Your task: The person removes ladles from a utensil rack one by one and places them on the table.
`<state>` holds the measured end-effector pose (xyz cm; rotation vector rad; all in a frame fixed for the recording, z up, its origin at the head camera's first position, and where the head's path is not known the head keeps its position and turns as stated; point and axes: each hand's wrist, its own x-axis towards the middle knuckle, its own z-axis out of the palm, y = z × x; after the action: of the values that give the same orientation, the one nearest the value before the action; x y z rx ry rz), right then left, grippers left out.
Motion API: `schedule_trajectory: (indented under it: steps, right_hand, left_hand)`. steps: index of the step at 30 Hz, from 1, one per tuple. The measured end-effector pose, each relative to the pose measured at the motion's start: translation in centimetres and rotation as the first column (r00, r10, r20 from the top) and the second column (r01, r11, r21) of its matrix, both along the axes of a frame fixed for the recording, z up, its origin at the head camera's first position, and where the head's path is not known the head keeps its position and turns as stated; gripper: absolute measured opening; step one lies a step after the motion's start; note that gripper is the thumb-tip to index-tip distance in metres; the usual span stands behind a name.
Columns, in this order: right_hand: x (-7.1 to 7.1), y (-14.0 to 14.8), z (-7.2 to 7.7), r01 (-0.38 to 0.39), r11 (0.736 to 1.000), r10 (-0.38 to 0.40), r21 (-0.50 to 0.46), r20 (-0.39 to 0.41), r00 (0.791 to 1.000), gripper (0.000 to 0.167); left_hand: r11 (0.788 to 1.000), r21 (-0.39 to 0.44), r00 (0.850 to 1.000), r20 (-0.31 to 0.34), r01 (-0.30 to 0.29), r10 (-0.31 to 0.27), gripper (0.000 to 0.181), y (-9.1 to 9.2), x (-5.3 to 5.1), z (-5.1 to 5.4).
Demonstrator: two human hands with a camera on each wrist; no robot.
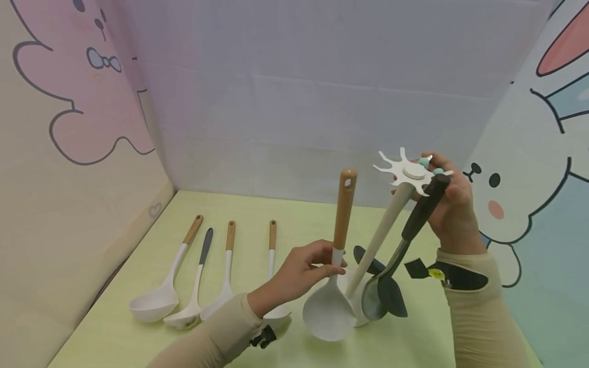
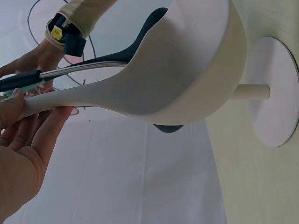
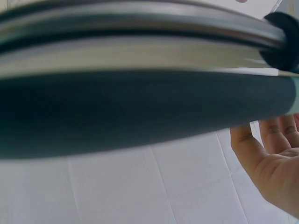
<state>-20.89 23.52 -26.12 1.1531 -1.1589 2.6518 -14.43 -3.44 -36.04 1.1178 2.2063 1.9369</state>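
The two hands are apart. The person's left hand (image 1: 296, 271) pinches the white neck of a large ladle (image 1: 329, 314), which has a smooth white bowl and a light-brown wooden handle (image 1: 343, 217) with a hole at its end. The ladle is held nearly upright, handle up and bowl down, in front of the lower part of a white utensil stand (image 1: 383, 237). The left wrist view shows its bowl apart from the stand's round white base (image 2: 276, 93), which rests on the pale yellow-green worktop (image 1: 117, 342).

The right hand (image 1: 453, 207) is up at the stand's white, many-armed hook top (image 1: 414, 170), fingers partly hidden behind it; whether they grip anything cannot be told. A utensil with a black handle (image 1: 425, 207) and a metal shaft hangs there, near mint-green tips (image 1: 424, 162), and dark utensil heads (image 1: 392, 297) show lower down.

On the worktop to the left lie a white ladle with a wooden handle (image 1: 155, 306), a white utensil with a dark-grey handle (image 1: 184, 316) and two white utensils with wooden handles (image 1: 228, 271), one partly hidden by the left arm.
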Motion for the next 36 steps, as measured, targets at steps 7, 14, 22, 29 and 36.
schedule_trajectory:
  steps: [7, 14, 22, 29, 36]
  right_hand:
    - [0.0, 0.1, -0.1, 0.022, 1.000, -0.022, 0.007, 0.009, 1.000, 0.067]
    - [0.0, 0.2, -0.2, 0.017, 1.000, -0.017, 0.005, 0.013, 1.000, 0.066]
    - [0.0, 0.2, -0.2, 0.023, 1.000, -0.023, 0.006, 0.001, 1.000, 0.067]
    - [0.1, 0.2, -0.1, 0.014, 1.000, -0.014, 0.012, 0.005, 1.000, 0.067]
    - [0.2, 0.2, 0.0, 0.021, 1.000, -0.021, 0.019, 0.011, 1.000, 0.069]
  left_hand:
    - [1.000, 0.004, 0.996, 0.093, 0.000, 0.000, 0.024, -0.5, -1.0, -1.0]
    - [1.000, -0.026, 0.981, 0.195, -0.002, 0.007, 0.024, -0.8, -1.9, -2.1]
    - [0.999, -0.011, 0.959, 0.282, -0.032, 0.034, 0.026, -1.0, -3.0, -3.0]
    - [0.998, -0.034, 0.928, 0.367, -0.060, 0.069, 0.025, -1.0, -3.8, -4.0]
    - [0.996, -0.052, 0.907, 0.412, -0.071, 0.086, 0.024, -0.9, -4.6, -5.2]
